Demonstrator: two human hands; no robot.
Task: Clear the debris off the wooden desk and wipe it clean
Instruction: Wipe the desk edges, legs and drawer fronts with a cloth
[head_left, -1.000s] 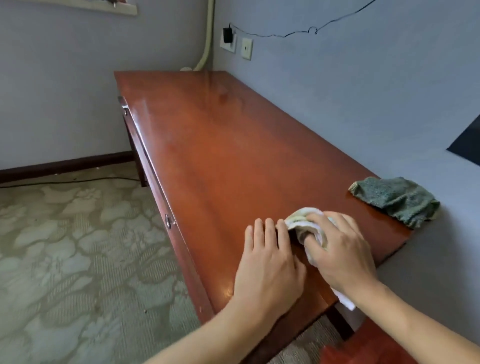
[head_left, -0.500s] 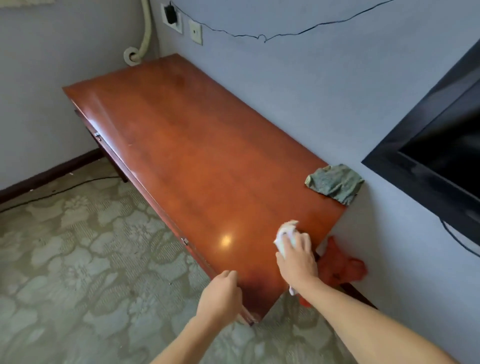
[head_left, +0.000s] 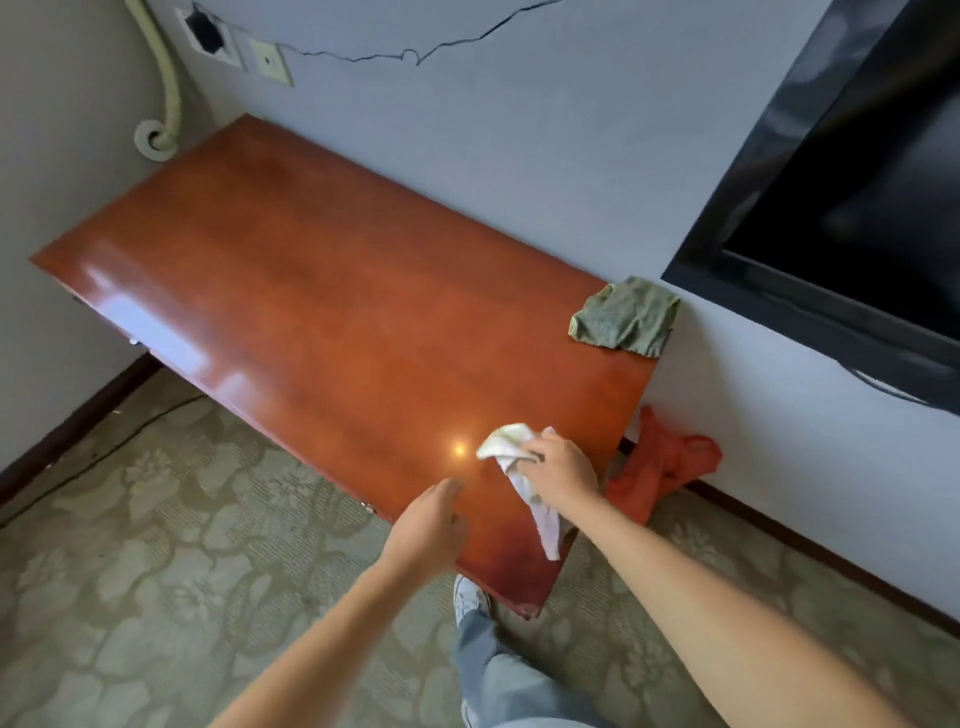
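Note:
The glossy red-brown wooden desk (head_left: 322, 312) runs along the blue wall. My right hand (head_left: 563, 470) grips a crumpled white cloth (head_left: 506, 441) near the desk's near right end; a tail of the cloth hangs down over the near edge. My left hand (head_left: 428, 527) hovers over the desk's front edge, left of the cloth, with fingers loosely curled and nothing in it. A green rag (head_left: 626, 317) lies at the desk's far right corner against the wall.
An orange plastic bag (head_left: 665, 465) lies on the floor past the desk's right end. A black TV (head_left: 852, 182) hangs on the wall at right. A hose (head_left: 166, 93) and sockets are at the far corner. Patterned carpet (head_left: 156, 561) spreads left; my leg and shoe (head_left: 470, 597) are below.
The view has pulled back and up from the desk. My left hand lifted off the desktop and drew back to the front edge. My right hand keeps the white cloth on the near right end.

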